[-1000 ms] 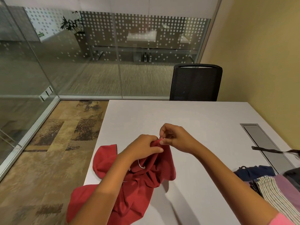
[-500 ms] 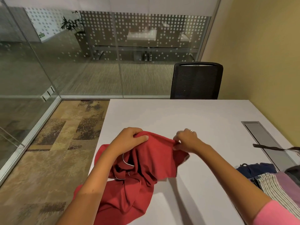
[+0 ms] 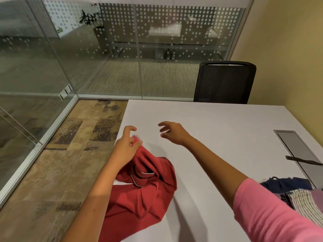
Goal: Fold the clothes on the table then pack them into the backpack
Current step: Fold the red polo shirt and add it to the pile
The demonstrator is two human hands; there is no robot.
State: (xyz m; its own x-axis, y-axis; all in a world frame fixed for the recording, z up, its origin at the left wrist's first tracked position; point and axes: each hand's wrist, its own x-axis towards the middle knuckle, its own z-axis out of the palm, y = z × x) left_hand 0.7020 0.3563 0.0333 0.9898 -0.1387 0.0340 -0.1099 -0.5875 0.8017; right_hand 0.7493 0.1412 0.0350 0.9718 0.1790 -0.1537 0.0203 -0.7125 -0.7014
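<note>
A red garment [image 3: 145,193] with thin white piping lies crumpled on the white table [image 3: 209,123], hanging over its near left edge. My left hand [image 3: 126,147] pinches the garment's top edge between the lower fingers, with thumb and forefinger spread. My right hand [image 3: 172,132] hovers over bare table to the right of the garment, fingers apart and holding nothing. A pile of other clothes [image 3: 300,194], navy, striped and mauve, sits at the near right. The backpack itself is not clearly in view; only a dark strap [image 3: 303,160] shows at the right edge.
A grey cable hatch [image 3: 295,147] is set into the table at the right. A black mesh chair [image 3: 224,82] stands at the far side. Glass walls run along the left and back, a yellow wall on the right, and patterned carpet lies left of the table.
My right hand has let go of the red garment and lifted away to the right. The stretched cloth has dropped onto the table. My left hand moved left and forward, still holding it.
</note>
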